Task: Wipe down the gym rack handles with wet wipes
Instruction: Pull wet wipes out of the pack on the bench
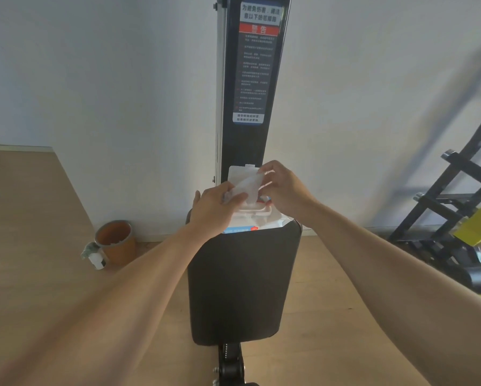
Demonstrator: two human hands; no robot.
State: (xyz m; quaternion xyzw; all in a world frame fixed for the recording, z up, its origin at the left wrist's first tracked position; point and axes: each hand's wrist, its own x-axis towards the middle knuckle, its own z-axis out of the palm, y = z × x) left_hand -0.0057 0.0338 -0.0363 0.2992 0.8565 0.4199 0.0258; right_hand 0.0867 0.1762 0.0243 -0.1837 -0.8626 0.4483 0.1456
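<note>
A white wet-wipe pack point(257, 220) with its lid point(240, 172) flipped up lies at the far end of a black padded seat point(242, 282). A white wet wipe point(247, 188) stands partly out of the pack's opening. My right hand point(282, 188) pinches the wipe's upper end. My left hand point(215, 207) lies on the left side of the pack, its fingers curled at the wipe's lower part. Behind the seat rises the rack's black upright post point(250, 79) with a warning label. No handle is in view.
An orange bin point(117, 240) with a small white bottle point(96, 259) beside it stands on the wooden floor at the left, against the white wall. A black and yellow weight rack point(456, 207) fills the right side.
</note>
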